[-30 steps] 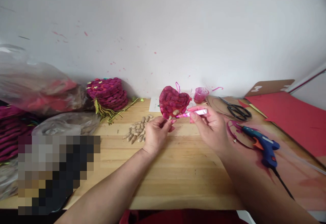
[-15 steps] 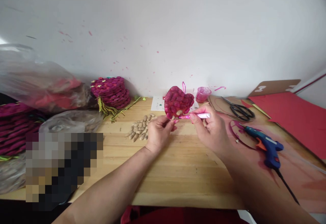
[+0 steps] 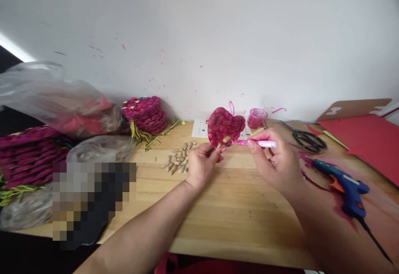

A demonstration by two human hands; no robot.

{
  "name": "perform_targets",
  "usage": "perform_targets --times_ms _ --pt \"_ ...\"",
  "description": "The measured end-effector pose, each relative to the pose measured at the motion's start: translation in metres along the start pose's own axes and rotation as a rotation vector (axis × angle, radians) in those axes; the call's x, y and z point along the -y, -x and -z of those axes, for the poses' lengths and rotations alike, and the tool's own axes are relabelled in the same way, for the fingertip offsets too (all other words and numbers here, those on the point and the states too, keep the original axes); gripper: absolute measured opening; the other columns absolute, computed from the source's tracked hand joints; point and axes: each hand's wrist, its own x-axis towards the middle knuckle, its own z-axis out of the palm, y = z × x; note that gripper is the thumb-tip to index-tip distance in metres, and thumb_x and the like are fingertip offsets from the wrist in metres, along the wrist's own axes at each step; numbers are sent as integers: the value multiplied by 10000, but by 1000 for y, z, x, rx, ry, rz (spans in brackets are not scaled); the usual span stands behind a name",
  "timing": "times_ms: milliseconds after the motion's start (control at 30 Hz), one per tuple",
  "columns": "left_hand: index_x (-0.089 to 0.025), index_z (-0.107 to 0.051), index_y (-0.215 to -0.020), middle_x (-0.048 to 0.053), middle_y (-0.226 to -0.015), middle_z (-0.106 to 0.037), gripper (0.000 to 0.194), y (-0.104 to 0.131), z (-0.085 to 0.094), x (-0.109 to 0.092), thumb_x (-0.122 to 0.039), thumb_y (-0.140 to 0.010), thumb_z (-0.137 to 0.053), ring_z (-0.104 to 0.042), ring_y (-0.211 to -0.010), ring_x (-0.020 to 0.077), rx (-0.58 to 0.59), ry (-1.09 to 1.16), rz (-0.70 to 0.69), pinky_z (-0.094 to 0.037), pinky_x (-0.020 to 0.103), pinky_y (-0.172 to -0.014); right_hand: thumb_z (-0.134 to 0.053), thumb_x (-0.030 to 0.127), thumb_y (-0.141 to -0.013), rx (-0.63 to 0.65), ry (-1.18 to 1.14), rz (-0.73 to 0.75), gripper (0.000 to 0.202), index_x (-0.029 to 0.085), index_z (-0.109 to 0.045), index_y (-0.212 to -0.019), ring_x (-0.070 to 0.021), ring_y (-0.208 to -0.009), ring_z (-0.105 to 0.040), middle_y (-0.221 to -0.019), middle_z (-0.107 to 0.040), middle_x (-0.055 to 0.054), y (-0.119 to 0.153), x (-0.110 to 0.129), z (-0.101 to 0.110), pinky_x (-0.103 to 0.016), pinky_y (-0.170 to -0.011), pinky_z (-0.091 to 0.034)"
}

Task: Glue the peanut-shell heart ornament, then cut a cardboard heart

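My left hand (image 3: 204,161) pinches the lower edge of a heart-shaped ornament (image 3: 222,122) and tilts it up above the table. Magenta-painted peanuts cover most of its face, and one or two near the lower edge are still tan. A pink loop sticks up at its top. Between the thumb and fingers of my right hand (image 3: 277,161) is a paintbrush with a white handle (image 3: 268,144). The pink-coated bristles point left, close to the heart's lower right edge; whether they touch it I cannot tell. Unpainted peanuts (image 3: 179,157) lie in a pile left of my left hand.
Behind the brush stands a cup of magenta paint (image 3: 257,117). Scissors (image 3: 308,140), a blue glue gun (image 3: 349,186) with its cord and red sheets (image 3: 370,137) lie to the right. Purple bundles (image 3: 146,116) and plastic bags (image 3: 84,112) crowd the left.
My right hand and the brush have drawn a little to the right of the heart. My left hand keeps its hold. The whole view has shifted slightly.
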Motion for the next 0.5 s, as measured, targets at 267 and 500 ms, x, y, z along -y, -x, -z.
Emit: perform_targets --times_ms 267,500 --pt "-145 -765 -800 6 -634 -640 333 0 0 3 -454 -700 -837 -647 -528 129 22 39 -12 -483 194 -483 -637 304 -929 6 -35 -142 101 226 -580 -900 -149 -648 -604 -783 -655 -10 -1 -8 0 -274 -568 -443" --pt "-153 -759 -772 1 -614 -632 281 0 2 2 -420 -716 -828 -634 -521 120 36 24 -26 -485 187 -481 -629 261 -929 57 -35 -117 64 228 -582 -901 -135 -602 -584 -763 -659 -5 -2 -5 1 -264 -521 -404"
